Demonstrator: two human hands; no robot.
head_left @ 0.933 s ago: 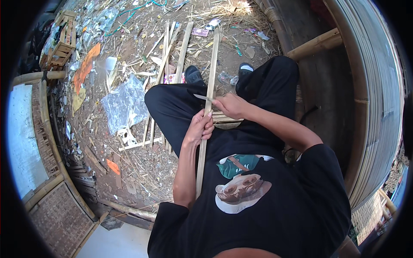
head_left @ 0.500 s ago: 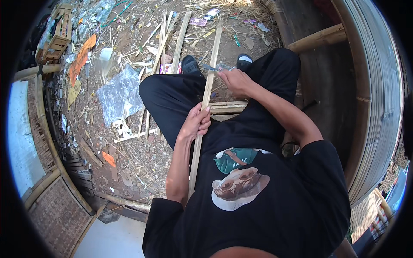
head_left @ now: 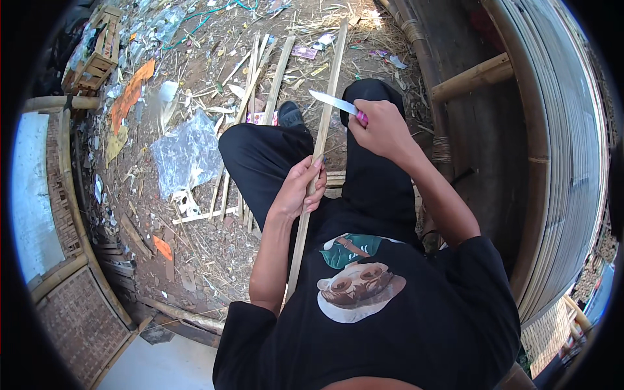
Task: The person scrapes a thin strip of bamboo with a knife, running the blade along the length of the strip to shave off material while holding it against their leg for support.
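Note:
A long, thin bamboo strip (head_left: pixel 329 97) slants from my lap up and away over the ground between my knees. My left hand (head_left: pixel 303 187) is closed around its middle, thumb on top. In my right hand (head_left: pixel 383 127) is a knife (head_left: pixel 333 102) with a pink handle, gripped with the fingers wrapped round it. The blade points left and lies across the upper part of the strip; whether it touches the wood I cannot tell. The lower end of the strip rests along my left forearm, near my shirt.
More bamboo strips (head_left: pixel 278 79) lie on the littered ground ahead. A clear plastic sheet (head_left: pixel 187 153) is left of my knee, with orange scraps (head_left: pixel 132 96) beyond. A wooden crate (head_left: pixel 97 55) stands far left. To the right rises a bamboo structure (head_left: pixel 549 156).
My right hand and the knife have lifted and shifted right, so the blade now shows. My right knee has swung inward, covering the right foot. The left hand still grips the strip.

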